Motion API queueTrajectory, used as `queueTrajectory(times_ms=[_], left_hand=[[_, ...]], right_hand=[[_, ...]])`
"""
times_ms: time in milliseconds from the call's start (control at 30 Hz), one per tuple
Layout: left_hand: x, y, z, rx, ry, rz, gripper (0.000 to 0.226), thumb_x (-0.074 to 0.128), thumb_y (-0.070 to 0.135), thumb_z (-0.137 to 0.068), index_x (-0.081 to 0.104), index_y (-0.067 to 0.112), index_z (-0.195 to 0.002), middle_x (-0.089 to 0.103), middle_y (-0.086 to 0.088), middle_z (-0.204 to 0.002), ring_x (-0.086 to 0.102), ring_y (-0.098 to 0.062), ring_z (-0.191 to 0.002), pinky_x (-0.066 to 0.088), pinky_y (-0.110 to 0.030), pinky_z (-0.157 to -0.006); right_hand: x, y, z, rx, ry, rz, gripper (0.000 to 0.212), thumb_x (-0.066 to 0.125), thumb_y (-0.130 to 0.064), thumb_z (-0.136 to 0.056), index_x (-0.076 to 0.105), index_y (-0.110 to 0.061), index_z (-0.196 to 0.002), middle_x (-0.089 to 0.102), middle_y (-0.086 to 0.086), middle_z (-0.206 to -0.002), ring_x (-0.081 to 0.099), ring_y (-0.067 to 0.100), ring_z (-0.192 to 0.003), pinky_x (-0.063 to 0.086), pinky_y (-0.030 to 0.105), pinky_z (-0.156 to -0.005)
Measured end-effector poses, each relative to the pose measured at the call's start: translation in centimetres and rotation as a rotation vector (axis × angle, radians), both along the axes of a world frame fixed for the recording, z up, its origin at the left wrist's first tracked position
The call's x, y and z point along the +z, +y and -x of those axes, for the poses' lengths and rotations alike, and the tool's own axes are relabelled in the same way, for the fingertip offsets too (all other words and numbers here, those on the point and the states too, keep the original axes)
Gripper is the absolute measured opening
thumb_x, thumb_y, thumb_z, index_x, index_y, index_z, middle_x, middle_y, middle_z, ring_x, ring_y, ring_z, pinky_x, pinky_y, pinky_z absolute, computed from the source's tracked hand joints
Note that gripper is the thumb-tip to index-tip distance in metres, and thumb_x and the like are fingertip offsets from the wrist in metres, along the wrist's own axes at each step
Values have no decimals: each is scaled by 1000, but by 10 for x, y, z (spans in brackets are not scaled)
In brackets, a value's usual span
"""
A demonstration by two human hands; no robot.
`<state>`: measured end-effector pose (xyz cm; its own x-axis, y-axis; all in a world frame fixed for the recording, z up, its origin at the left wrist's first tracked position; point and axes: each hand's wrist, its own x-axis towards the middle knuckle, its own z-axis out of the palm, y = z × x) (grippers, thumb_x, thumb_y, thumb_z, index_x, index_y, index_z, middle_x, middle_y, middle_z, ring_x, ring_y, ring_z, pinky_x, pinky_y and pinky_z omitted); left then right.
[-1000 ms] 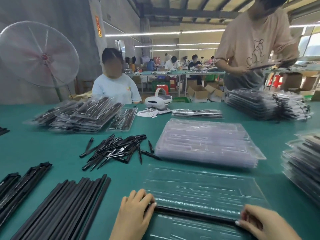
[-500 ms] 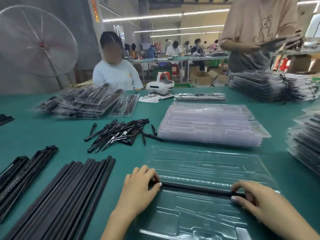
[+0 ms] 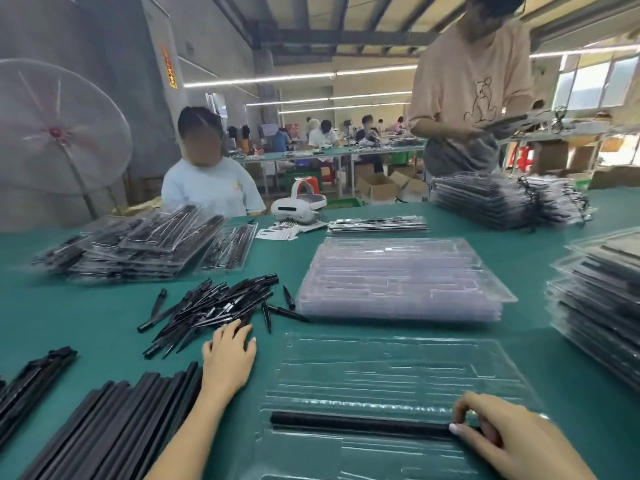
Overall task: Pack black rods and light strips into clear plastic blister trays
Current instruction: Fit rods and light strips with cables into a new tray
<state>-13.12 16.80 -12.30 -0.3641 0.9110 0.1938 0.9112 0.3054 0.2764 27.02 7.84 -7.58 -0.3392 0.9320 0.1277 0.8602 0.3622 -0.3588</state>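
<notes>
The right hand (image 3: 512, 441) pinches the right end of a long black rod (image 3: 360, 425) with curled fingers, pressing it into a channel near the front of the clear blister tray (image 3: 398, 362) that lies open on the green table (image 3: 86, 317) directly in front of the person. The left hand (image 3: 228, 355) reaches away from the tray to the left, palm down, its fingertips at the near edge of a loose pile of short black pointed pieces (image 3: 214, 306); whether it already grips one I cannot tell, as the fingers hide what lies under them. Beside the left forearm lies a flat row of long black rods (image 3: 114, 427), and further left a second bundle of black strips (image 3: 31, 379). Behind the open tray sits a stack of empty clear trays (image 3: 398, 278). Filled trays are heaped at the far left (image 3: 138, 244), at the far right edge (image 3: 602, 306) and in a tall stack at the back right (image 3: 502, 202). A white headset (image 3: 298, 207) rests near the table's far side. Two other workers stand or sit across the table, with a large fan (image 3: 59, 129) at left.
</notes>
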Motion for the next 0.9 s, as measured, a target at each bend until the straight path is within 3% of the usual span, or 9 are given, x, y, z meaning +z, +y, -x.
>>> queueTrajectory(times_ms=[200,333,467,567,633,733,833,900], left_hand=[[2,-13,-8,-10,153,-208,25,47,29,-97,66,28,-114,60,9,-116,42,-15,-114,19,-36,-91],[5,-23,-11,-36,149,-242,11,56,30,-94,65,22,-94,64,7,-95,52,-17,-98,28,-32,-89],[10,-31,-16,-46,-136,-348,14,65,13,-88,51,13,-89,60,-5,-89,51,-23,-88,41,-35,-80],[20,-47,-29,45,-501,-547,17,67,7,-86,55,9,-98,61,-7,-87,57,-28,-86,44,-35,-75],[34,-58,-47,30,-586,-651,19,67,7,-87,61,11,-104,63,-3,-86,60,-22,-82,42,-27,-73],[57,-75,-93,-275,-584,-555,19,67,3,-85,69,14,-101,66,6,-86,60,-1,-77,39,-4,-72],[58,-95,-146,-704,-517,-294,17,70,5,-83,72,14,-97,69,4,-89,60,0,-81,41,-6,-76],[41,-105,-175,-851,-416,-195,16,67,12,-86,70,16,-101,68,4,-96,56,-4,-91,42,-14,-83]], right_hand=[[-2,-2,-2,-20,12,16,18,46,-63,-87,46,-45,-83,40,-45,-94,51,-2,-68,42,14,-64],[-5,-2,-4,-29,22,16,18,47,-62,-87,46,-45,-83,42,-44,-93,51,-1,-69,41,14,-64],[-7,-1,-5,-39,54,2,17,51,-59,-87,48,-43,-82,48,-37,-88,51,0,-68,41,13,-63],[-9,0,-7,-47,44,5,16,51,-59,-87,49,-43,-84,51,-34,-84,51,-1,-67,41,13,-63],[-11,1,-6,-44,30,-9,16,51,-58,-88,49,-42,-84,52,-32,-81,50,-1,-66,40,15,-62],[-13,3,-6,-60,12,-12,15,50,-56,-89,49,-42,-83,54,-15,-68,50,-2,-64,39,17,-61],[-16,4,-8,-69,30,10,14,51,-51,-91,47,-44,-79,55,-14,-65,49,-3,-64,38,19,-60],[-19,6,-10,-61,82,27,15,53,-45,-93,49,-44,-78,57,-16,-66,49,-3,-65,41,22,-64]])
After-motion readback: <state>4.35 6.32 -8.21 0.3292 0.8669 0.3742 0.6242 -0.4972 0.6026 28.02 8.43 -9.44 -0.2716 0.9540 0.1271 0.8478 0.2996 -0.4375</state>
